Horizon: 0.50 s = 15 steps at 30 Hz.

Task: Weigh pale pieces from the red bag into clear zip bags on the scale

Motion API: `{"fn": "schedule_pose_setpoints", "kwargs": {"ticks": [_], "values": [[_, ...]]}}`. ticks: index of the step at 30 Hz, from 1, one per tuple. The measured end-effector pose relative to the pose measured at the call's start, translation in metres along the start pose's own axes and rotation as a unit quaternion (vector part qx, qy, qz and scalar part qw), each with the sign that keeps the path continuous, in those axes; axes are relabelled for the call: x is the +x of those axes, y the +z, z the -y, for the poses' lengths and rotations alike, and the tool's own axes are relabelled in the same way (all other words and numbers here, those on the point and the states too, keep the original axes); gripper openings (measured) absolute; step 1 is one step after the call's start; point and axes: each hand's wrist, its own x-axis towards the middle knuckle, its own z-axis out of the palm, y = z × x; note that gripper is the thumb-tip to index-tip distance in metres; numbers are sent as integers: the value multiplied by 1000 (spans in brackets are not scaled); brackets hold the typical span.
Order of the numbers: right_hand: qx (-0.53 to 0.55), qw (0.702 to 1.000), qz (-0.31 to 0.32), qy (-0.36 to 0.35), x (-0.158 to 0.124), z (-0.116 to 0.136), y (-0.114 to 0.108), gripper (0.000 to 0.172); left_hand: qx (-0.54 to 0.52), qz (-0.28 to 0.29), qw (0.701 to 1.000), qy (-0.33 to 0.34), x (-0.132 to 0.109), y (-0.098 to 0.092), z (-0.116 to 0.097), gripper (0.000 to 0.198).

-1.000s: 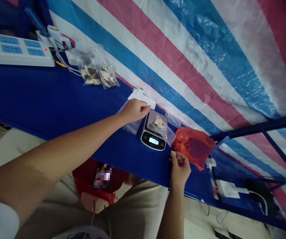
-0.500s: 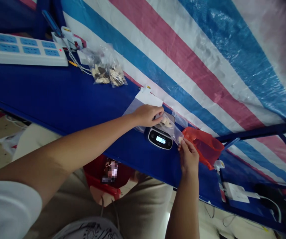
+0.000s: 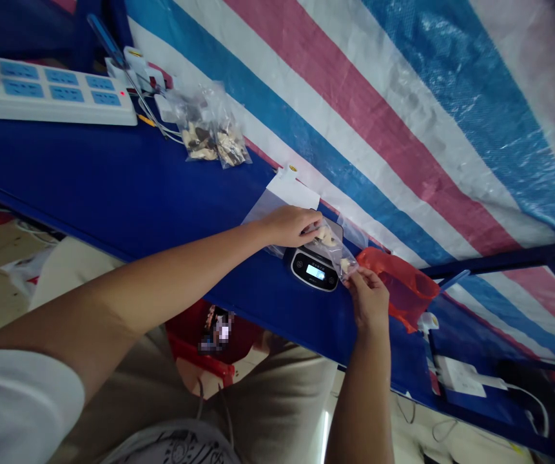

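You pinch a clear plastic bag (image 3: 339, 251) over a black digital scale (image 3: 314, 271) — left hand (image 3: 291, 225) at left, right hand (image 3: 369, 296) at right.

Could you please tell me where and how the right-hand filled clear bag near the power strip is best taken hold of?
I would pinch the slack upper film of the right-hand bag, coming from its near right: the pieces are gathered low, leaving the top looser, while the other filled bag crowds its left and the striped sheet rises behind.
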Motion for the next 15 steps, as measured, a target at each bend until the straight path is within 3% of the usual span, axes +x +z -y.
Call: {"fn": "schedule_pose_setpoints", "kwargs": {"ticks": [4,8,10,15], "values": [[-16,1000,-14,-12,2,2,3,40,-19,-6,1000,-6,0,0,-2,17],[26,996,79,15,5,9,7,35,-38,-15,999,-11,1,-1,-3,18],[49,994,97,32,5,11,4,32,-40,-18,999,-19,1,-1,-2,19],[51,998,-40,-19,-12,-9,-10,23,-40,-42,998,-35,1,1,2,18]]}}
